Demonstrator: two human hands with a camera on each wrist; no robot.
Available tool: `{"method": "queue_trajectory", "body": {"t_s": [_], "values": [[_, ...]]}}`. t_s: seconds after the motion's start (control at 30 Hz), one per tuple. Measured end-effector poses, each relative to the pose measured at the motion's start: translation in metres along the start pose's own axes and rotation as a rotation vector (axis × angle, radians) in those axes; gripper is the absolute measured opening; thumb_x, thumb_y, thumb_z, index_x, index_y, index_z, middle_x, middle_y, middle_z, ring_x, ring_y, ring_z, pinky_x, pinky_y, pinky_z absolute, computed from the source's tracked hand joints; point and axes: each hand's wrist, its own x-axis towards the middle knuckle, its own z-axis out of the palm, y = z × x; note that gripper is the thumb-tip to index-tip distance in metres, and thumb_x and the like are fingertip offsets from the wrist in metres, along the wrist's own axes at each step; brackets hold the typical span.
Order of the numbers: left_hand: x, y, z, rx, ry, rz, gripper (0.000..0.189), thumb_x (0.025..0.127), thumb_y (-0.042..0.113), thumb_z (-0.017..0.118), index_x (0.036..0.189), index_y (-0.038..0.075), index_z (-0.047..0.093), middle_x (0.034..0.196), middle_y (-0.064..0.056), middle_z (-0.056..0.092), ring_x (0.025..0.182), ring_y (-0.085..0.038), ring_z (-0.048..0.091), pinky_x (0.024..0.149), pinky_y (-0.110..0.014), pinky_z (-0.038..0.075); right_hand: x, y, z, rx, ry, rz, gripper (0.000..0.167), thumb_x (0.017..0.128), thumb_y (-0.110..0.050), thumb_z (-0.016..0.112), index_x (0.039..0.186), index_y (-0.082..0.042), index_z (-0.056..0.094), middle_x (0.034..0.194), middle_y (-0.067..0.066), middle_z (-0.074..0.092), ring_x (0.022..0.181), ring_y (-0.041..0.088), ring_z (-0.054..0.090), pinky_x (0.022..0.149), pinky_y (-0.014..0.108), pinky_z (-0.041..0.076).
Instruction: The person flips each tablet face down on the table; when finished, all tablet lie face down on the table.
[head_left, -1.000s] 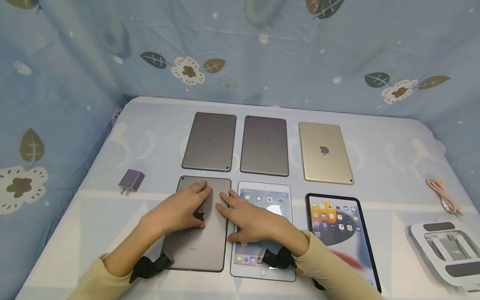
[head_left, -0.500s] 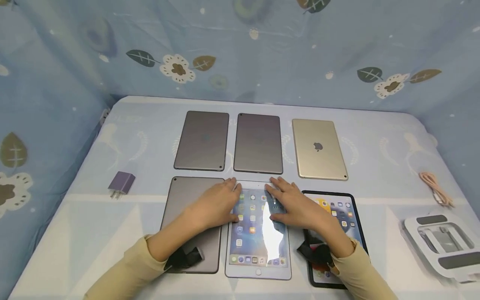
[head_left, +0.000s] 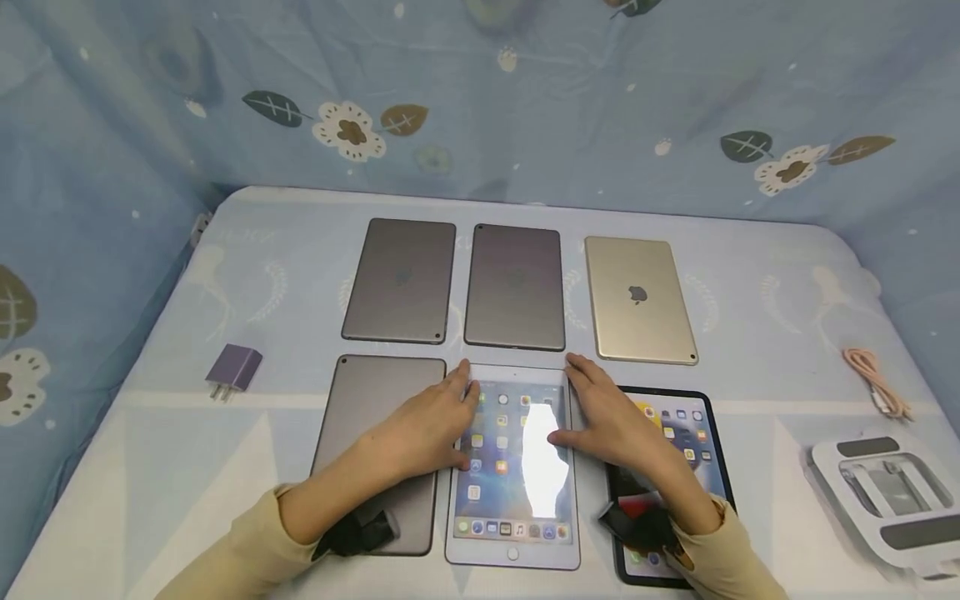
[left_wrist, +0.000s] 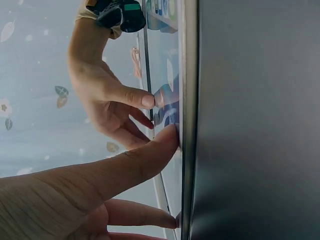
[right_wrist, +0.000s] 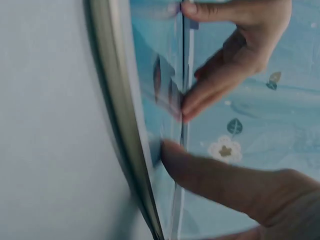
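A white-framed iPad, screen lit with app icons, lies flat in the middle of the front row. My left hand touches its left edge, fingertips near the top corner and thumb at the edge of the screen. At the opposite edge, my right hand has its fingertips by the top right corner and its thumb over the glass. In the left wrist view my left thumb meets the glass, with the right hand across from it. Under my left forearm lies a grey iPad, face down.
Behind are two dark grey iPads and a gold one, backs up. A black-framed iPad lies partly under the right forearm. A purple charger plug sits left; a coiled pink cable and white stand are right.
Both hands have moved right from the front grey iPad to the white one. Over the last half second the right fingers have shifted from its glass to its right edge.
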Motion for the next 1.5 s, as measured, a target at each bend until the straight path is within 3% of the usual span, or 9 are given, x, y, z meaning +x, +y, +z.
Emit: {"method": "queue_trajectory", "body": {"t_s": [0.17,0.3,0.5,0.6,0.77,0.97,1.2,1.5], "values": [[0.001,0.001,-0.001,0.019,-0.006,0.001,0.089,0.07,0.03,0.086,0.134,-0.016,0.045,0.147,-0.038,0.029,0.135,-0.044,0.039,0.108,-0.045,0.04,0.004,-0.003,-0.001,0.1,0.053,0.085,0.079,0.067,-0.019,0.086,0.129,0.013,0.048,0.147,0.025,0.037,0.134,0.044,0.038,0.104,0.056,0.04],[0.001,0.001,-0.002,0.009,-0.028,0.003,0.088,0.071,0.028,0.086,0.135,-0.016,0.044,0.147,-0.039,0.029,0.136,-0.044,0.038,0.109,-0.045,0.039,0.005,-0.004,-0.007,0.27,0.076,0.147,0.071,0.065,-0.014,0.087,0.124,0.005,0.05,0.138,0.023,0.047,0.124,0.042,0.05,0.098,0.055,0.046],[-0.001,0.004,-0.005,-0.084,-0.081,-0.018,0.101,0.071,0.038,0.084,0.139,-0.017,0.035,0.15,-0.038,0.021,0.142,-0.045,0.026,0.114,-0.045,0.03,0.002,-0.007,-0.018,0.724,0.026,0.105,0.074,0.072,0.001,0.079,0.134,0.006,0.04,0.11,0.024,0.063,0.087,0.021,0.066,0.082,0.029,0.057],[-0.004,0.009,-0.005,-0.146,-0.07,-0.003,0.106,0.069,0.04,0.085,0.142,-0.016,0.031,0.152,-0.037,0.019,0.143,-0.043,0.022,0.115,-0.045,0.028,0.0,-0.011,-0.021,0.821,0.035,0.064,0.074,0.075,0.002,0.076,0.138,0.006,0.038,0.111,0.024,0.063,0.086,0.014,0.066,0.081,0.021,0.056],[-0.004,0.018,-0.006,-0.239,-0.043,0.028,0.11,0.067,0.039,0.086,0.144,-0.014,0.028,0.154,-0.033,0.016,0.145,-0.04,0.02,0.115,-0.044,0.028,-0.009,-0.021,-0.029,0.783,0.104,0.015,0.065,0.083,-0.001,0.071,0.14,0.004,0.042,0.112,0.023,0.063,0.089,0.01,0.065,0.082,0.016,0.053],[0.007,0.023,-0.006,-0.315,-0.045,0.059,0.112,0.068,0.041,0.085,0.147,-0.01,0.024,0.156,-0.029,0.012,0.145,-0.035,0.022,0.114,-0.04,0.031,-0.021,-0.027,-0.041,0.671,0.206,-0.017,0.054,0.091,-0.006,0.063,0.141,0.0,0.045,0.114,0.022,0.064,0.093,0.009,0.064,0.084,0.012,0.051],[0.018,0.033,-0.004,-0.311,-0.058,0.114,0.114,0.07,0.043,0.082,0.148,-0.01,0.019,0.156,-0.029,0.01,0.145,-0.034,0.023,0.115,-0.037,0.03,-0.029,-0.028,-0.047,0.603,0.299,-0.082,0.048,0.091,-0.004,0.062,0.138,0.001,0.05,0.111,0.023,0.067,0.09,-0.001,0.063,0.082,0.009,0.05],[0.03,0.044,-0.003,-0.29,-0.073,0.148,0.114,0.07,0.043,0.083,0.149,-0.01,0.018,0.156,-0.028,0.011,0.144,-0.032,0.027,0.115,-0.035,0.032,-0.036,-0.027,-0.055,0.494,0.338,-0.097,0.048,0.091,-0.008,0.064,0.138,-0.004,0.052,0.111,0.018,0.07,0.089,-0.002,0.065,0.082,0.006,0.048]]}}
